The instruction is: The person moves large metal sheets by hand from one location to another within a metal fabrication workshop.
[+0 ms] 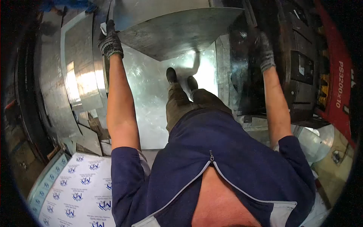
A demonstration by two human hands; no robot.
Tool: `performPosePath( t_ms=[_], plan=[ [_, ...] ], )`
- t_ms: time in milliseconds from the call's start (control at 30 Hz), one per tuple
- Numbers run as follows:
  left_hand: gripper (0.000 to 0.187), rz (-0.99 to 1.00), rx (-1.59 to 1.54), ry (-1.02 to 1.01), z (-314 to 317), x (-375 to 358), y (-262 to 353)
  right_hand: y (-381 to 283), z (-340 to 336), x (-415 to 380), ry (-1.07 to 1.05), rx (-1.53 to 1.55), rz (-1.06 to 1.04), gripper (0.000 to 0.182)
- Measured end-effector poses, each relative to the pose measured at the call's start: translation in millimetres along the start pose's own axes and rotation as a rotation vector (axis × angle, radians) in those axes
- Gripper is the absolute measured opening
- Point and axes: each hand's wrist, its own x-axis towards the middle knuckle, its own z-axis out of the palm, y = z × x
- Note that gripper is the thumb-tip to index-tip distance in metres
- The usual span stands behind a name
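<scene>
A large grey metal sheet (181,32) is held up in front of me, spanning the space between my two arms. My left hand (110,43), in a grey knit glove, is closed on its left edge with the thumb pointing up. At the right edge, my right hand (264,51) wears a similar glove and grips the sheet; its fingers are dark and partly blurred. One corner of the metal hangs down toward my shoes.
Shiny sheet metal (149,98) lies under my feet. More metal sheets (81,56) lean or lie at left, beside white printed film (79,189). Dark machinery (302,64) and a red machine beam (338,83) marked "PS3200x10" stand at right.
</scene>
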Motion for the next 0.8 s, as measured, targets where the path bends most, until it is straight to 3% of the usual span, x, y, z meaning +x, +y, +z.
performPosePath(
  t_ms=[67, 133, 200, 233, 267, 300, 333, 400, 433, 467, 533, 633, 733, 767, 800],
  plan=[
    [0.067, 0.013, 0.026, -0.042, 7.7, 17.9, -6.4, 22.3, 7.7, -45.2, 0.03, -0.065, 0.072, 0.054],
    [0.063, -0.061, 0.005, -0.149, 7.4, 14.3, 19.8, 9.7, 17.6, -100.8, 0.122, 0.508, 0.552, 0.049],
    [0.058, -0.023, 0.16, -0.278, 2.6, 26.2, 42.5, 23.7, 37.1, -146.7, 0.088, 0.511, 0.678, 0.059],
    [0.053, 0.008, 0.317, -0.401, 4.5, 33.1, 46.5, 55.7, 44.5, -170.8, 0.052, 0.47, 0.632, 0.065],
    [0.043, 0.183, 0.131, -0.552, 4.1, 47.9, 32.8, 87.7, 51.8, -194.5, 0.018, 0.43, 0.585, 0.071],
    [0.043, 0.184, 0.137, -0.563, 2.4, 64.6, 26.3, 89.0, 55.5, -218.7, -0.063, 0.251, 0.597, 0.072],
    [0.045, 0.292, 0.345, -0.737, 0.8, 81.6, 22.3, 58.7, 58.2, -237.1, -0.106, 0.065, 0.617, 0.072],
    [0.052, 0.22, 0.581, -0.905, 10.8, 93.6, 39.3, 0.6, 65.5, -262.4, -0.147, -0.21, 0.641, 0.07],
    [0.055, 0.336, 0.697, -0.898, 16.7, 95.2, 47.8, -30.2, 70.1, -267.5, -0.142, -0.299, 0.649, 0.069],
    [0.058, 0.453, 0.813, -0.879, 22.5, 96.6, 56.6, -24.2, 77.0, -275.0, -0.426, -0.668, 0.55, 0.064],
    [0.058, 0.511, 0.848, -0.827, 27.5, 111.8, 24.7, 0.6, 90.6, -290.7, -0.709, -1.029, 0.434, 0.059],
    [0.056, 0.54, 0.891, -0.789, 20.3, 79.5, 60.5, 21.0, 107.2, -307.3, -0.759, -0.954, 0.573, 0.053],
    [0.049, 0.525, 0.809, -0.774, 13.5, 61.9, 53.5, 15.7, 113.3, -300.5, -0.605, -1.016, 0.134, 0.045],
    [0.046, 0.516, 0.774, -0.757, 10.5, 61.9, 43.1, 15.7, 114.6, -285.1, -0.527, -0.814, 0.258, 0.032],
    [0.041, 0.538, 0.738, -0.778, 6.0, 60.3, 34.2, 30.2, 124.1, -285.9, -0.28, -0.341, 0.503, 0.027]
  ],
)
